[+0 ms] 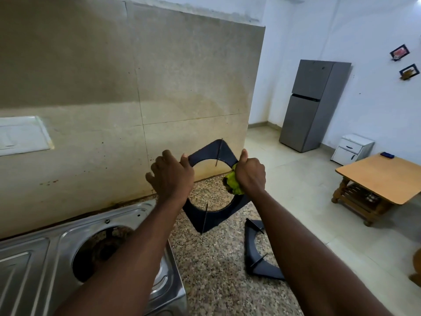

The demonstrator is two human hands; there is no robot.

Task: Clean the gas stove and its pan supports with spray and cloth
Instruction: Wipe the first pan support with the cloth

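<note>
Fingers of the left hand (pixel 169 176) grip a black square metal pan support (pixel 211 216) tilted over the granite surface (pixel 211 258); fingers of the right hand (pixel 249 173) clutch a green cloth (pixel 232 184) against it.

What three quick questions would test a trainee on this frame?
1. True or false: the left hand grips the tilted pan support.
2. Against that support, the right hand holds: A) a spray bottle B) a green cloth C) a brush.
3. Fill in: the second pan support lies on the speckled ____, right of the stove.
Key: 1 true; 2 B; 3 countertop.
</note>
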